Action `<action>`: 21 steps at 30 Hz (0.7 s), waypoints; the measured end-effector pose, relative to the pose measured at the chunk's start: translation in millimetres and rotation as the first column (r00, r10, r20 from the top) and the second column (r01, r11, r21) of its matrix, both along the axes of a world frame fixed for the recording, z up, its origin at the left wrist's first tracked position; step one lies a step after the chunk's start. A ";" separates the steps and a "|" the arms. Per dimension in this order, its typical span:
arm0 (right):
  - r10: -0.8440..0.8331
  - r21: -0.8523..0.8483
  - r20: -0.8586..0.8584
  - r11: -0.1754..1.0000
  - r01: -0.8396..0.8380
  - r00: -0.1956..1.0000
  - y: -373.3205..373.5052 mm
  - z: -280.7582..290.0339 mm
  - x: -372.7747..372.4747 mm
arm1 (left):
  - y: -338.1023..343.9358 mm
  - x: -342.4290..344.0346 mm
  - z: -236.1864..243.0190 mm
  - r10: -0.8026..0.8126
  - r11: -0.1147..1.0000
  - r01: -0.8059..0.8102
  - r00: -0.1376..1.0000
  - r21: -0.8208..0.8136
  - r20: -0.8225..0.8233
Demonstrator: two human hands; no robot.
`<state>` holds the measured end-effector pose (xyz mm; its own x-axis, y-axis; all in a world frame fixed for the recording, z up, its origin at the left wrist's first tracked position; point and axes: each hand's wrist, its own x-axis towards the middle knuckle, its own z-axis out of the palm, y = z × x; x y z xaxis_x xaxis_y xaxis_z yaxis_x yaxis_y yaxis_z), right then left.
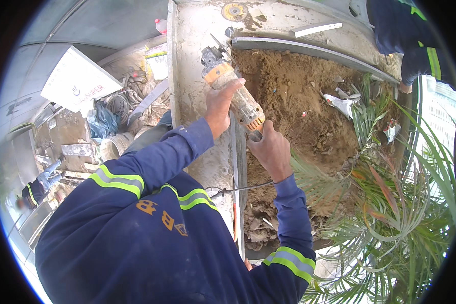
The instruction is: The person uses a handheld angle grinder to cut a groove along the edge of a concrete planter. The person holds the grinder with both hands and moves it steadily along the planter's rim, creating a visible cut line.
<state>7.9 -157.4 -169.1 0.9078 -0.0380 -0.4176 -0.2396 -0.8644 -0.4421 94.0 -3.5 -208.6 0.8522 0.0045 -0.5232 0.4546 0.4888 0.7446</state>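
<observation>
Evidently both hands are closed around an angle grinder [245, 104]: the left hand [219, 110] wraps its body just behind the orange collar, while the right hand [272, 152] grips the rear end. Dust and pale smears coat its casing, orange near the dark gear head and at the vented tail; a thin disc [220, 45], seen almost edge-on, sits at the front. The tool is held aslant over the inner edge of a pale, dirt-stained ledge [192, 96], its head beside a corner of the grey edging strip [319, 51].

Inside that edging lies brown, loose soil [283, 96], with palm fronds [390, 223] spreading at right. A round yellow abrasive disc [234, 11] rests on the ledge's far part. Leftward stand a white panel [78, 81], blue plastic sheeting [102, 121] and a pale bucket [114, 147]. At upper right, a co-worker's dark sleeve [415, 63] shows.
</observation>
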 end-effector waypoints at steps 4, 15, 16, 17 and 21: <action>-0.010 0.018 -0.014 1.000 0.010 1.000 -2.7 -5.3 0.9 | -4.6 0.6 4.0 0.034 0.999 -0.034 0.999 0.031 -0.012; -0.033 0.039 0.005 0.999 0.033 0.999 5.9 -10.4 -3.0 | 3.9 4.4 4.2 -0.024 0.997 0.035 0.985 0.063 -0.168; -0.036 0.037 0.009 0.999 0.036 0.999 5.7 -10.5 -2.7 | 3.8 2.0 -1.4 -0.029 0.996 0.034 0.997 0.086 -0.069; -0.038 0.037 0.013 0.999 0.037 0.999 6.1 -10.7 -2.6 | 3.5 -0.3 -4.3 -0.034 0.993 0.030 0.999 0.111 0.031; -0.030 0.043 0.010 0.999 0.030 0.999 4.5 -12.5 -3.9 | -1.1 6.0 3.6 0.043 0.997 -0.029 0.977 0.066 -0.209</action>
